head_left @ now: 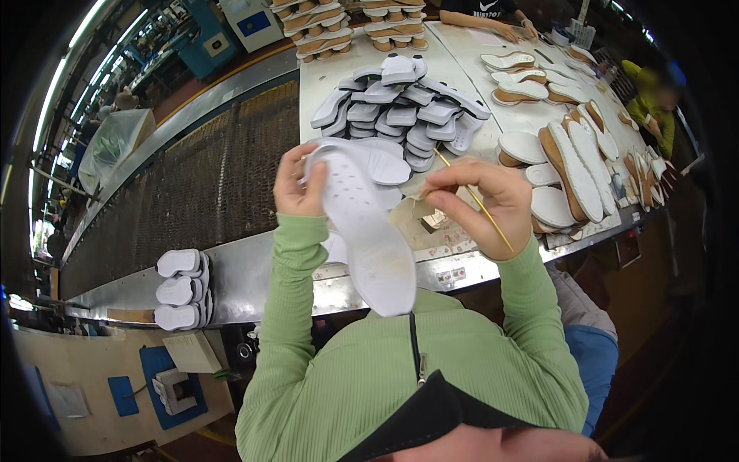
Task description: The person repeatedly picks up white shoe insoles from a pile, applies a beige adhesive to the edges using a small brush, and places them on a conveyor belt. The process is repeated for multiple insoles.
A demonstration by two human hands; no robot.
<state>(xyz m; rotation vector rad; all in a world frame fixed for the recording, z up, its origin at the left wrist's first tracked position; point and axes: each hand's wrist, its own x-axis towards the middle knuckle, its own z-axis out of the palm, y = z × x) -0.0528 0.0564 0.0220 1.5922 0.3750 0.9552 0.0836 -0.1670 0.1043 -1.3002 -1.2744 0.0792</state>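
Note:
My left hand (302, 185) is closed on one end of a white shoe sole (368, 242), thumb on its face. The sole tilts down toward my chest, with a group of small holes near the gripped end. A thin yellow stick (486, 209) lies across the fingers of my right hand (489, 202); its working end does not show clearly. Thumb and forefinger pinch close to a pale scrap (408, 212), and I cannot tell whether they hold it. Behind both hands rises a heap of white soles (400, 112) with dark undersides.
White-and-tan soles (570, 173) cover the table's right side; more are stacked at the back (319, 31). A dark mesh conveyor (200, 177) runs on the left, with several white soles (181, 289) on its metal edge. Other people (654, 100) are at the far side and right.

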